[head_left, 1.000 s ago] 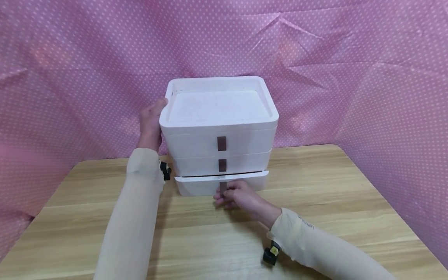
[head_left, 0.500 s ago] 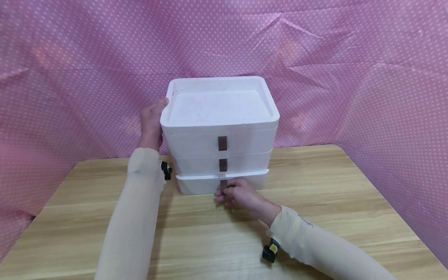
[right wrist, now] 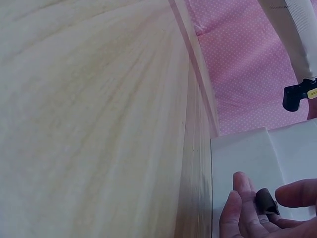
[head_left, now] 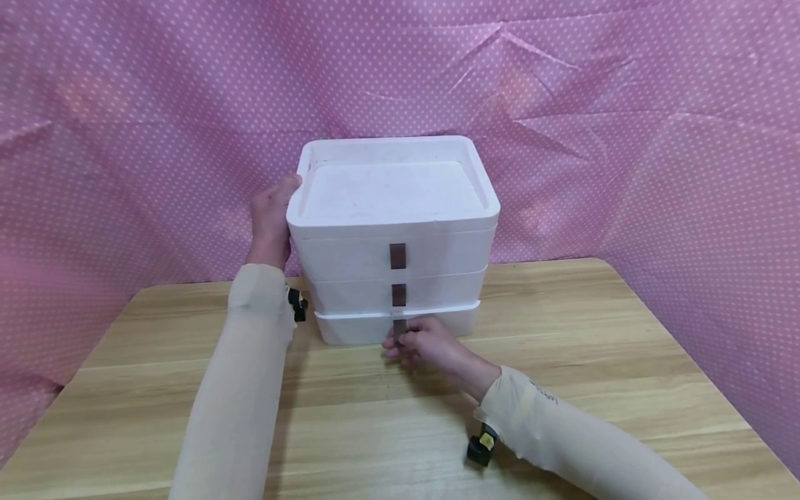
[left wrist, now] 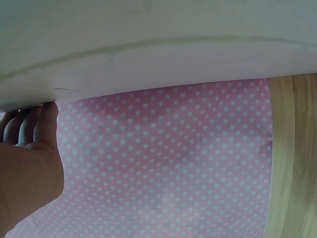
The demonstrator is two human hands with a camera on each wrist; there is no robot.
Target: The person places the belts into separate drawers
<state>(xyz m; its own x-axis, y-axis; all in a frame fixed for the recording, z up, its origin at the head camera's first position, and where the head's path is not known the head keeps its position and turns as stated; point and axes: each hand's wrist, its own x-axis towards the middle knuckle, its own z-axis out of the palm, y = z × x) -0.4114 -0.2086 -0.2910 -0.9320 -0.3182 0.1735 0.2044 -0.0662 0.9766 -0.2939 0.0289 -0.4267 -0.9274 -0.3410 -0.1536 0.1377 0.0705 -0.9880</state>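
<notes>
A white drawer unit (head_left: 394,253) with a shallow tray top and brown pull tabs stands on the table. My left hand (head_left: 271,219) braces its left side near the top rim. In the left wrist view the left fingers (left wrist: 45,124) meet the white wall; their tips are partly hidden. At the bottom drawer (head_left: 356,330), my right hand (head_left: 431,345) pinches the brown pull tab (right wrist: 266,201) between thumb and fingers. This drawer's front lip sits close under the drawer above, with no dark gap showing. The upper two drawers are flush.
The wooden table (head_left: 350,423) spreads in front of the unit and to both sides. A pink dotted cloth (head_left: 562,125) hangs behind and around it. Small black devices are strapped at both wrists, such as the right one (head_left: 481,446).
The bottom drawer has slid back into the unit, and the dark gap above it has gone. My right hand moved slightly back with its tab. My left hand stays on the side.
</notes>
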